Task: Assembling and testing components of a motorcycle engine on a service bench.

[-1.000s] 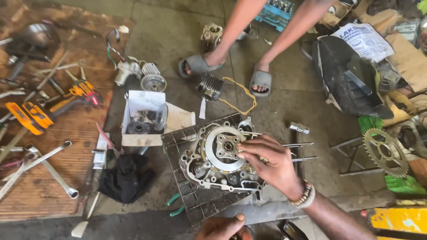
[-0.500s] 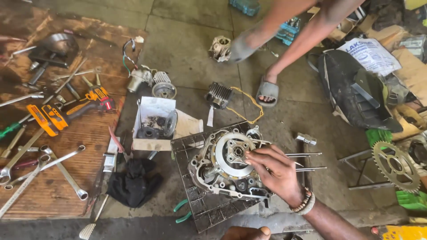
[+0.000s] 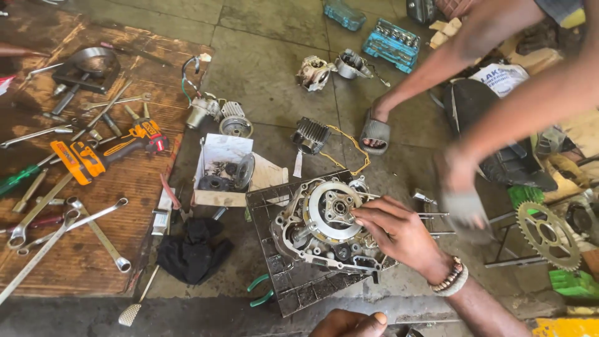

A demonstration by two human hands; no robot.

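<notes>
On the wire tray [image 3: 281,293], right hand [image 3: 399,234] fingertips pinching at engine case [image 3: 324,231] clutch hub; left hand [image 3: 349,324] partly visible, grip unclear.

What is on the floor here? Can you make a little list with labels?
right hand: fingertips on the round clutch of the engine case
left hand: low at the picture's edge, holding nothing that shows
under engine: metal grid tray
left side: wrenches on a wooden board
nearby: black rag, sprocket
other person: sandalled foot
</notes>
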